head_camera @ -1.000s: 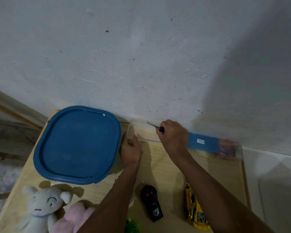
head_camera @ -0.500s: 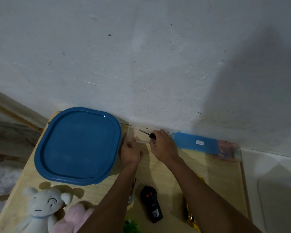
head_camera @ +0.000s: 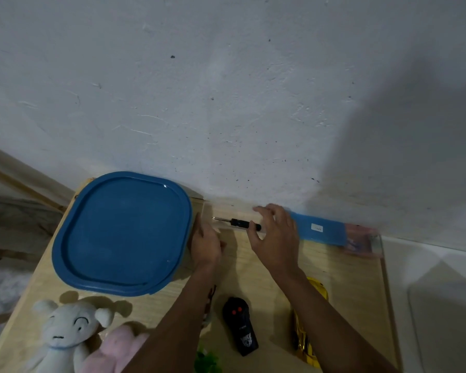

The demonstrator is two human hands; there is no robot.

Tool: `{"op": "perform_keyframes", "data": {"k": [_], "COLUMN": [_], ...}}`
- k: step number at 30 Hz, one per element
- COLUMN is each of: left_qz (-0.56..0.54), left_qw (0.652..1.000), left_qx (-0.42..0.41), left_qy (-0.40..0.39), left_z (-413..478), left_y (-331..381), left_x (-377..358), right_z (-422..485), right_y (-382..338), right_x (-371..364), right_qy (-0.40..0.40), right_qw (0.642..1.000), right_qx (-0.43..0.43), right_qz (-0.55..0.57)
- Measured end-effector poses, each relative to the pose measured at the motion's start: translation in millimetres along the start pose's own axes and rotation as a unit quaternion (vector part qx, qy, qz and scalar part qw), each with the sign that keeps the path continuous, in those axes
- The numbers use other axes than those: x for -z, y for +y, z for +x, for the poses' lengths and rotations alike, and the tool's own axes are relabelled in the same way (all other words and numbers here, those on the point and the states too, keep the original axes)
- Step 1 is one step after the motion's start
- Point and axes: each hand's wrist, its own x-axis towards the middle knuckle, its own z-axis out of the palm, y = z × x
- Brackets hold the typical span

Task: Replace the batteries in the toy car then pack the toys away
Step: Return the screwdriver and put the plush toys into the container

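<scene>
Screwdriver [head_camera: 237, 223] now lies released, apparently inside case [head_camera: 320, 232]; right hand [head_camera: 276, 238] spread.

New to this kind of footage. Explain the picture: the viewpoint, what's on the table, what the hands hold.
There is no machine: a camera worn on a person's head looks down at their bare hands. On the table lie a blue lid, a white plush, a pink plush, a black remote and a yellow toy car. A screwdriver lies in a clear case. The right hand is open at its handle; the left hand rests at the case's end, its hold hidden.
</scene>
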Motion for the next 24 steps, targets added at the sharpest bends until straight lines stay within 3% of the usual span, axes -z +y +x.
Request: {"op": "perform_keyframes", "data": {"k": [9,24], "left_qz": [0.022,0.041], "left_qw": [1.000,0.999], "left_qx": [0.011,-0.008], "left_qy": [-0.014,-0.012], "left_z": [-3,14], "left_y": [4,9], "left_x": [1,-2], "right_z": [-7,-3], "right_y": [11,9], "right_x": [-12,-21], "right_qy": [-0.155,-0.147], "right_qw": [0.987,0.988], "right_qx": [0.003,-0.050], "right_qz": [-0.034,-0.009]}}
